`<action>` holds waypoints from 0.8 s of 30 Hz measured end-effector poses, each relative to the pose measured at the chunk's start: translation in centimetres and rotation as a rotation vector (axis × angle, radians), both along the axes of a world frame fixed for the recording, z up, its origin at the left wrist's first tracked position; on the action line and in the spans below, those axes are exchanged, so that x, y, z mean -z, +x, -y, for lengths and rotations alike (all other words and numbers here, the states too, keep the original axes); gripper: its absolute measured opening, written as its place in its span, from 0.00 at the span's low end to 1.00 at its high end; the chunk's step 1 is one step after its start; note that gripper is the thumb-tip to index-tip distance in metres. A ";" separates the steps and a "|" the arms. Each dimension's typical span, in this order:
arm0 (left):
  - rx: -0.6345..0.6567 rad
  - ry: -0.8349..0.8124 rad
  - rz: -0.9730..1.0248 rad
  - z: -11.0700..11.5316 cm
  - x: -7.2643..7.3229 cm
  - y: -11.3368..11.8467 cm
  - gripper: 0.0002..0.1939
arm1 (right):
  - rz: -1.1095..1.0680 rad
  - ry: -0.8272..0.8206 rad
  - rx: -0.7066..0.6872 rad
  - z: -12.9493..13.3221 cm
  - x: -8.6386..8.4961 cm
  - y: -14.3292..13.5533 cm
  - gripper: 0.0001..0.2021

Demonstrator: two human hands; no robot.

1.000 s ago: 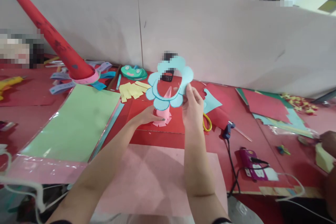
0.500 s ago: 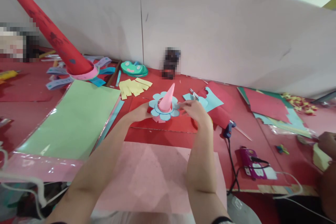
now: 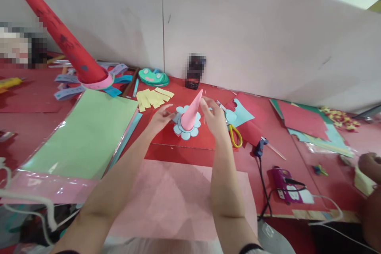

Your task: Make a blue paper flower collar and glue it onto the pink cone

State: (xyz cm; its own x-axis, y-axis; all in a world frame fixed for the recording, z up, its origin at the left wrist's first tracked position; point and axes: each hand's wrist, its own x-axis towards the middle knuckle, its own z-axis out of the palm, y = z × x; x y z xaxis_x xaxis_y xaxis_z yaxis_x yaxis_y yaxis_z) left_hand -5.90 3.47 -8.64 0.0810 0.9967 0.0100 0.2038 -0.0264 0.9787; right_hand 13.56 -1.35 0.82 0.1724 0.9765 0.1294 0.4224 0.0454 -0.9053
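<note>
A pink paper cone (image 3: 192, 113) rises from a light-blue paper flower (image 3: 186, 133) with dark-outlined petals. Its tip leans to the right. My left hand (image 3: 160, 120) is at the flower's left petals, with thumb and index finger apart. Close beside the upper right side of the cone is my right hand (image 3: 214, 121), fingers bent and parted; I cannot tell whether they touch it. Beneath the flower lies a red sheet (image 3: 178, 151). Yellow-handled scissors (image 3: 235, 137) lie to the right of my right hand, by a cut light-blue sheet (image 3: 242, 112).
Yellow paper strips (image 3: 153, 98) and green frog-face cutouts (image 3: 153, 77) lie behind. A red paper tube (image 3: 68, 41) leans at left above packed green sheets (image 3: 80, 139). At right are a glue gun (image 3: 260, 147) with cable, a purple box (image 3: 282, 184) and another person's hand (image 3: 370, 166).
My right hand has moved from the flower's right petals up beside the cone, uncovering the scissors' handles. My left hand has drawn back slightly left and up. The cone leans more to the right.
</note>
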 end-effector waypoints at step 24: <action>0.432 0.155 -0.341 1.9 -2.2 -0.1 0.26 | 0.231 -0.275 -0.551 -1.6 4.9 2.0 0.24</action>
State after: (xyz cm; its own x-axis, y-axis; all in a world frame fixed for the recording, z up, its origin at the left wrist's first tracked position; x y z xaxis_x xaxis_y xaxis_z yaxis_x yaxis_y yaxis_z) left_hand -5.98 1.55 -6.48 0.5054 0.8611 0.0555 0.4461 -0.3158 0.8374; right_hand 15.54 0.25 -4.05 -0.3647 0.9166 -0.1638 0.5882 0.0904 -0.8037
